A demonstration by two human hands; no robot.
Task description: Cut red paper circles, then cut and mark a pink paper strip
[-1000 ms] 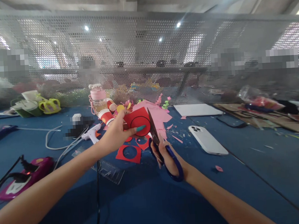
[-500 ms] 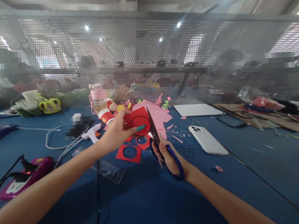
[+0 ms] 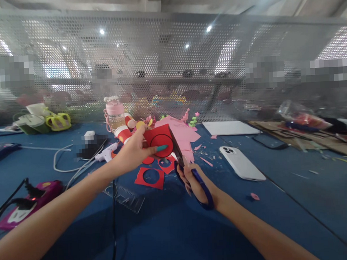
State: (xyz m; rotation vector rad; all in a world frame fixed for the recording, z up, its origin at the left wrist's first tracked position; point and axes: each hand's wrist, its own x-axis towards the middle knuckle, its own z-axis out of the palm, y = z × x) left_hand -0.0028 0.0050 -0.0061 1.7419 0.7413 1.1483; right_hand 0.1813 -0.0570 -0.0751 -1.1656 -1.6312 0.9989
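— Red paper piece (image 3: 159, 140), a black circle drawn on it, held up above the blue table (image 3: 173, 231), just in front of the pink paper pile (image 3: 183, 134).
— Pinched how?
— Left hand (image 3: 133, 152) clamped on its left edge, thumb stretched across the lower face of the sheet. Right hand (image 3: 195, 180) wrapped through the blue loops of the scissors (image 3: 190, 170), blades meeting the paper at its right edge, close against the drawn line.
— Advice for the cut, judging from this?
— Best to turn the paper into the blades rather than swing the scissors; short bites near the pivot; thumb kept back from the line; sheet held taut so as not to crease.
— Below the work?
— Red square offcuts with round holes (image 3: 149, 177) lying flat on the table, a clear ruler (image 3: 126, 196) nearer, a black cable crossing it.
— Further out?
— White phone (image 3: 241, 163) face down to the right, well apart. Glue gun (image 3: 106, 153) and red paper cup (image 3: 123, 134) to the left, pink bottle (image 3: 115, 113) behind them. Purple device (image 3: 34, 199) with a lit lamp at far left. Perforated metal screen (image 3: 170, 68) along the back of the table.
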